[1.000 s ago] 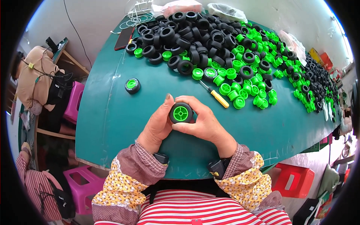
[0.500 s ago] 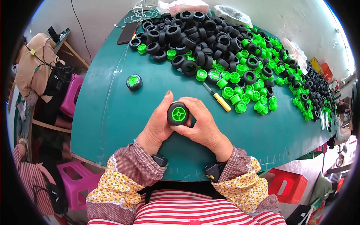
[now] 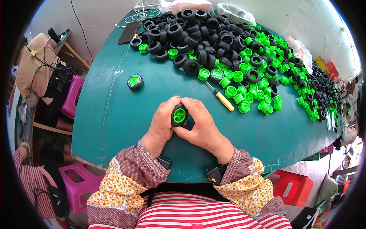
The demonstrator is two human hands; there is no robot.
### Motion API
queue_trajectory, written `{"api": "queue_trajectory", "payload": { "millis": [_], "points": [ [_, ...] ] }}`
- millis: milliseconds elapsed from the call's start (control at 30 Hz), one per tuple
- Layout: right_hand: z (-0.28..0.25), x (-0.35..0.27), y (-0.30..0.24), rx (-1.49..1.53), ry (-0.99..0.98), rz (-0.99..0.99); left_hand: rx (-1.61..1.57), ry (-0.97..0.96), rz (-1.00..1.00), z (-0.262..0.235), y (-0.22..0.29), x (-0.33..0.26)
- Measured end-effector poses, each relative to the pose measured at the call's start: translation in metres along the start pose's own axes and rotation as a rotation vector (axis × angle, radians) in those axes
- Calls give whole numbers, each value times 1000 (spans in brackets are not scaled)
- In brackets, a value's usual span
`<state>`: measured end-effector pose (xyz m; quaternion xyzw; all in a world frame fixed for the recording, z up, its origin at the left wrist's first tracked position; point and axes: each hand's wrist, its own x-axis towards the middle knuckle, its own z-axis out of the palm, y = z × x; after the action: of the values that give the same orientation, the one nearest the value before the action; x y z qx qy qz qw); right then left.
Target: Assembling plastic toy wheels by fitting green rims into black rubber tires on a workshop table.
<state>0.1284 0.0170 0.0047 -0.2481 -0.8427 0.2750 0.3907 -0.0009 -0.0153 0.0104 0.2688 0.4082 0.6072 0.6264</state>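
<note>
A: Where's the wheel?
B: Small black-tyred, green-hubbed wheel (image 3: 178, 115) is ctr., b/w both hands. Left hand (image 3: 161, 121) grasps it at 9 o'clock, thumb up nr 12; right hand (image 3: 206, 125) grasps it at 3, thumb low abt. 6. Can't tell if it touches the smooth green tabletop (image 3: 110, 118).
A: Why that grip?
B: Prob. for even pressure from both sides, w/ the spoked face up, slightly turned, so it's visible.
A: And the rest?
B: Lone green-centred black wheel (image 3: 135, 82) at 10 o'clock, well apart from the heaps, prob. to keep it separate. Yellow-handled metal screwdriver (image 3: 225, 102) at 2, handle toward the person, prob. for easy reach.
A: Materials?
B: Heaped black ring-shaped tyres (image 3: 174, 30), 12 to 1 o'clock: matte, rubbery, hollow. Loose bright-green spool-shaped hubs (image 3: 244, 106), mostly 1 to 3: glossy, hard-looking, prob. plastic, some mixed w/ tyres.
A: Sleeves?
B: Yellow floral fabric sleeves (image 3: 124, 186), 7 & 5 o'clock, w/ brown checked cuffs (image 3: 143, 166).
</note>
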Motion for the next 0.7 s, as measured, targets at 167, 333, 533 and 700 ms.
{"api": "queue_trajectory", "payload": {
  "millis": [167, 333, 533, 700],
  "points": [
    [-13, -1, 7, 146, -44, 105, -111, -139, -191, -7, -7, 10],
    [-12, -2, 3, 351, -109, 226, -155, -121, -164, -10, -12, 11],
    [-9, -3, 7, 52, -18, 201, -212, 17, -144, 7, -6, 9],
    [-11, 0, 4, 58, 64, 12, -246, 58, -167, 5, -6, 8]
  ]
}}
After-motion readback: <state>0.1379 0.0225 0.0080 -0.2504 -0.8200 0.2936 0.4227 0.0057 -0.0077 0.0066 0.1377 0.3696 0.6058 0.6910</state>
